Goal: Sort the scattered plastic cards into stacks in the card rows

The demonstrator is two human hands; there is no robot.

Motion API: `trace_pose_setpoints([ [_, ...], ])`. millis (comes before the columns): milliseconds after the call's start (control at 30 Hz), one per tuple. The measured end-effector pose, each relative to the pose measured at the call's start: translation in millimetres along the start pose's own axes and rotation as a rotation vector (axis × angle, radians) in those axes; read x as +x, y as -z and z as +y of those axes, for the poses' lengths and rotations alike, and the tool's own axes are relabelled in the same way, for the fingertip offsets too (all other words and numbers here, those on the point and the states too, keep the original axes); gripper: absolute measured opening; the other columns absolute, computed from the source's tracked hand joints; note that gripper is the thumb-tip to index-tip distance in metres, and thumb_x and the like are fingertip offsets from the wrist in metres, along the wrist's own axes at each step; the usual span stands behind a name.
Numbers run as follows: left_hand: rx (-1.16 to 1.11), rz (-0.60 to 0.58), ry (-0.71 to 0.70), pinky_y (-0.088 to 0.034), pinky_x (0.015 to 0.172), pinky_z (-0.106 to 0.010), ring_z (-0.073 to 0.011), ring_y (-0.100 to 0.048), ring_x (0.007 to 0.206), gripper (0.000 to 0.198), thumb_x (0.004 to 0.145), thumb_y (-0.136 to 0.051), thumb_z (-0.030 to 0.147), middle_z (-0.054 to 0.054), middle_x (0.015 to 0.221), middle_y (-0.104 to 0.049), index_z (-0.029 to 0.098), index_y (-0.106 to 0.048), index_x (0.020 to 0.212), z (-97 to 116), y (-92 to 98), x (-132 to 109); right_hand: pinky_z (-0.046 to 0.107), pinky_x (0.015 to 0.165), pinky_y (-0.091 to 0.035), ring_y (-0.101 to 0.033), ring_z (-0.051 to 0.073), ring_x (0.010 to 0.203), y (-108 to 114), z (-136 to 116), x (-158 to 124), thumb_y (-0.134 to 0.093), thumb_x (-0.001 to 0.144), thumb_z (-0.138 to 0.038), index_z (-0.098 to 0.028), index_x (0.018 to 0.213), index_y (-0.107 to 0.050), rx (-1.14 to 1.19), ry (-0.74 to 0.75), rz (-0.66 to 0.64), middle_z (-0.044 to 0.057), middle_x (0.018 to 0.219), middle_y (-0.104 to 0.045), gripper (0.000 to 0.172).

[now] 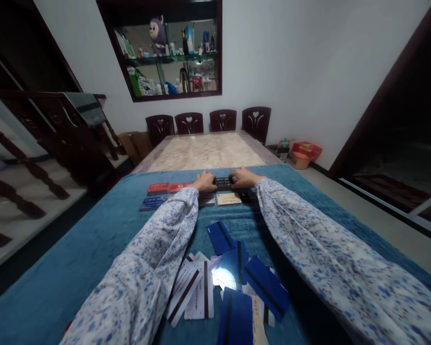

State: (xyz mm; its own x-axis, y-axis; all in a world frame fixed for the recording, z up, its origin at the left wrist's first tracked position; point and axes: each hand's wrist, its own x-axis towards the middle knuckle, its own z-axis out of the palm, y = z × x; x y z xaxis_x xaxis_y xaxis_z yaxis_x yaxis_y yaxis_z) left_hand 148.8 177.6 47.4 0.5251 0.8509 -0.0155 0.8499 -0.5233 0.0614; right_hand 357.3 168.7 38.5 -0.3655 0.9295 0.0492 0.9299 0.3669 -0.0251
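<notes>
At the far part of the blue cloth, a black card (223, 182) with pale print lies between my two hands. My left hand (205, 182) has its fingers curled at the card's left end. At the right end, my right hand (243, 178) grips it with bent fingers. Just nearer to me are a yellowish card (229, 199) and a dark card (249, 197), the latter partly under my right wrist. Left of my hands sit red cards (158, 188), more red cards (180, 187) and blue cards (153, 203). My left sleeve partly hides that row.
A loose heap of blue striped cards (266, 287) and white striped cards (201, 292) spreads between my forearms, with a bright light spot on it. Beyond the blue cloth (104, 230) stretches the patterned tabletop (208, 148). Several dark chairs (223, 120) stand at the far end.
</notes>
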Motion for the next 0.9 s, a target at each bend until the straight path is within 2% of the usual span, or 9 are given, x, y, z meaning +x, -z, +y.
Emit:
trace_pose_setpoints([
  [200,-0.009,-0.027,0.021,-0.041,0.113,-0.056,-0.0353,-0.046,0.139,0.038,0.085,-0.063,0.027,-0.018,0.132,-0.066,0.014,-0.068,0.12,-3,-3.5,7,0.036,0.095,-0.052,-0.06,0.034,0.119,0,0,0,-0.073,0.077,-0.034,-0.023,0.123,-0.074,0.074,-0.057,-0.018,0.01,0.11,-0.076,0.047],
  [367,-0.013,-0.028,0.012,-0.042,0.113,-0.054,-0.0361,-0.045,0.139,0.035,0.084,-0.063,0.028,-0.016,0.132,-0.066,0.016,-0.071,0.116,-6,-3.4,9,0.036,0.1,-0.05,-0.06,0.033,0.121,-6,5,5,-0.072,0.076,-0.034,-0.026,0.131,-0.071,0.072,-0.043,0.0,0.007,0.121,-0.075,0.055],
  [633,-0.022,-0.039,0.0,-0.04,0.114,-0.05,-0.0346,-0.041,0.141,0.034,0.082,-0.064,0.029,-0.013,0.132,-0.066,0.018,-0.072,0.113,-10,-5.2,13,0.033,0.096,-0.05,-0.065,0.028,0.108,-13,14,14,-0.074,0.076,-0.035,-0.026,0.118,-0.078,0.095,0.028,0.009,0.008,0.111,-0.076,0.043],
  [800,-0.055,-0.02,-0.016,-0.041,0.114,-0.05,-0.0333,-0.045,0.138,0.05,0.081,-0.065,0.028,-0.011,0.132,-0.067,0.02,-0.065,0.131,-11,-4.2,12,0.03,0.092,-0.051,-0.066,0.025,0.098,-13,17,14,-0.074,0.076,-0.037,-0.024,0.118,-0.078,0.105,0.041,0.0,0.007,0.101,-0.077,0.044],
  [900,-0.063,-0.023,-0.028,-0.041,0.112,-0.051,-0.0342,-0.046,0.137,0.043,0.081,-0.065,0.027,-0.01,0.129,-0.068,0.02,-0.068,0.123,-11,-3.8,12,0.03,0.09,-0.051,-0.066,0.025,0.099,-12,16,13,-0.073,0.077,-0.036,-0.025,0.118,-0.078,0.1,0.045,0.006,0.007,0.101,-0.077,0.043],
])
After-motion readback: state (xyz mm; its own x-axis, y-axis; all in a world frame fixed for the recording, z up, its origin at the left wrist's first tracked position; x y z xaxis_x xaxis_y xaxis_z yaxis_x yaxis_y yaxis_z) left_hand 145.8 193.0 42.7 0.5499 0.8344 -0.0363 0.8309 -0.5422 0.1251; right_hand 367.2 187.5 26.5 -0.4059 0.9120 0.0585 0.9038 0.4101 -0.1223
